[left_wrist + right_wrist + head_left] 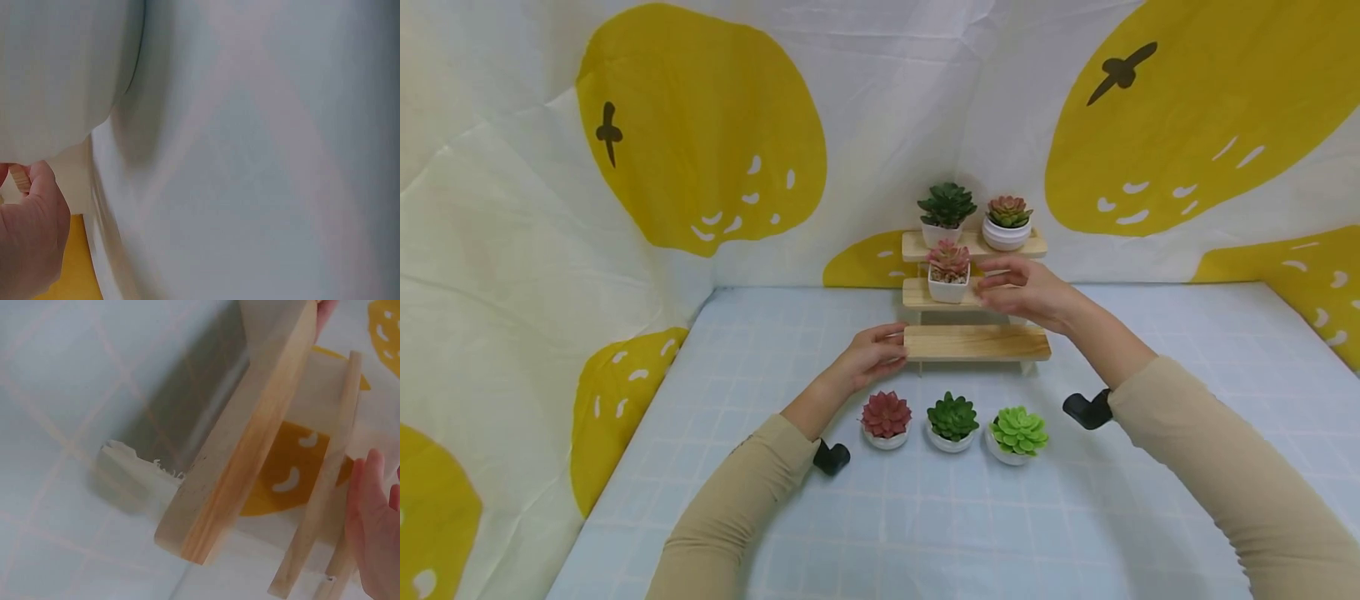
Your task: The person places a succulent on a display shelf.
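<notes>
A three-step wooden display stand point(977, 342) stands at the back of the table. My left hand point(874, 357) grips the left end of its lowest step; in the left wrist view a bit of wood point(20, 179) shows between thumb and fingers. On the middle step sits a pink succulent point(949, 279) in a square white pot. My right hand point(1028, 292) is just right of that pot, fingers extended and fingertips close to it. The right wrist view shows the same hand point(378, 531) beside the steps with its fingers fairly straight.
The top step holds a dark green succulent point(947, 207) and a red-green succulent point(1008, 223). In front of the stand are a dark red succulent point(886, 417), a green succulent point(952, 419) and a light green succulent point(1018, 433) in white pots. A lemon-print cloth point(880, 108) hangs behind.
</notes>
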The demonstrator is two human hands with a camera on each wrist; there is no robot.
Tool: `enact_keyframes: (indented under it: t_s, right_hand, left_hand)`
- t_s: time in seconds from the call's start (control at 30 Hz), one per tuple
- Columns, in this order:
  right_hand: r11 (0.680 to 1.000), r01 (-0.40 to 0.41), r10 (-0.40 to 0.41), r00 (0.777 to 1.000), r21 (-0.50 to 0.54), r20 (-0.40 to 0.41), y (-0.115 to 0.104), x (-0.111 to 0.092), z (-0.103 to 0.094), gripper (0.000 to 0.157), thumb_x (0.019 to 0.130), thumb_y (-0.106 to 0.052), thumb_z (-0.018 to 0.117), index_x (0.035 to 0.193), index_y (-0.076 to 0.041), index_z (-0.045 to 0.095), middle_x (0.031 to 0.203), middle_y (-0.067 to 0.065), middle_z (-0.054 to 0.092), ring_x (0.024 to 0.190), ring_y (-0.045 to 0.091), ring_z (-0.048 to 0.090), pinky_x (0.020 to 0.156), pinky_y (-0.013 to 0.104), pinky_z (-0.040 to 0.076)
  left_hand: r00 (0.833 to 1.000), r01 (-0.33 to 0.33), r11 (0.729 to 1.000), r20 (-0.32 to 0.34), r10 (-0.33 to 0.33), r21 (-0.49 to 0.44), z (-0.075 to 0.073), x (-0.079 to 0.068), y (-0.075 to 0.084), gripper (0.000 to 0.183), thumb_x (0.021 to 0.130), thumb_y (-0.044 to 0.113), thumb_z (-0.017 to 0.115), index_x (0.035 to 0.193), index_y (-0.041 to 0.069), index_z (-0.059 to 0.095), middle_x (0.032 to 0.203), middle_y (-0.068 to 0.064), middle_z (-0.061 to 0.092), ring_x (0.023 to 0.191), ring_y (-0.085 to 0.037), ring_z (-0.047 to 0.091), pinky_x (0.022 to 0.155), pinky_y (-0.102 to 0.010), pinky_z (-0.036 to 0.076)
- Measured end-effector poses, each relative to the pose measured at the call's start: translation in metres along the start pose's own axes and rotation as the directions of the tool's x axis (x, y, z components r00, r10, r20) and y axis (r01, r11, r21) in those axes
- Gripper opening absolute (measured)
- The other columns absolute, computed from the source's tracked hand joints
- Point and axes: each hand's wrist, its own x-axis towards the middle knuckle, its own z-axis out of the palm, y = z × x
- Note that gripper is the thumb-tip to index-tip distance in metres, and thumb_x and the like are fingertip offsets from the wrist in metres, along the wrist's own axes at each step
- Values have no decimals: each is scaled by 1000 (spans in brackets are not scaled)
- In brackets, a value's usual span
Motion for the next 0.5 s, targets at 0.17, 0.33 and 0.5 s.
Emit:
enact_keyframes:
  t_s: [0.17, 0.33, 0.5]
  right_hand:
    - [1000, -5, 6, 1000, -28, 15, 3, -10, -4, 63, 88, -1, 59, 142, 0, 26, 132, 23, 39, 103, 16, 56, 85, 25, 48]
    - [1000, 2, -2, 999, -15, 32, 10, -20, -12, 61, 89, -2, 59, 141, 1, 26, 125, 16, 46, 100, 11, 58, 85, 25, 48]
    - [999, 18, -16, 999, -44, 46, 18, -34, -19, 63, 88, -2, 59, 141, 3, 25, 121, 9, 50, 104, 13, 57, 88, 29, 48]
  left_hand:
    - [1000, 5, 1000, 6, -5, 3, -1, 0, 0, 54, 87, -11, 55, 137, 3, 44, 135, -18, 47, 103, -22, 52, 94, -38, 44]
    - [999, -27, 1000, 38, 27, -2, -4, 2, -4, 53, 85, -9, 59, 135, 3, 47, 131, -17, 51, 104, -23, 54, 93, -37, 45]
    - [998, -40, 999, 39, 40, 5, -4, 3, -4, 53, 84, -8, 59, 135, 3, 47, 130, -17, 51, 105, -23, 55, 90, -35, 47]
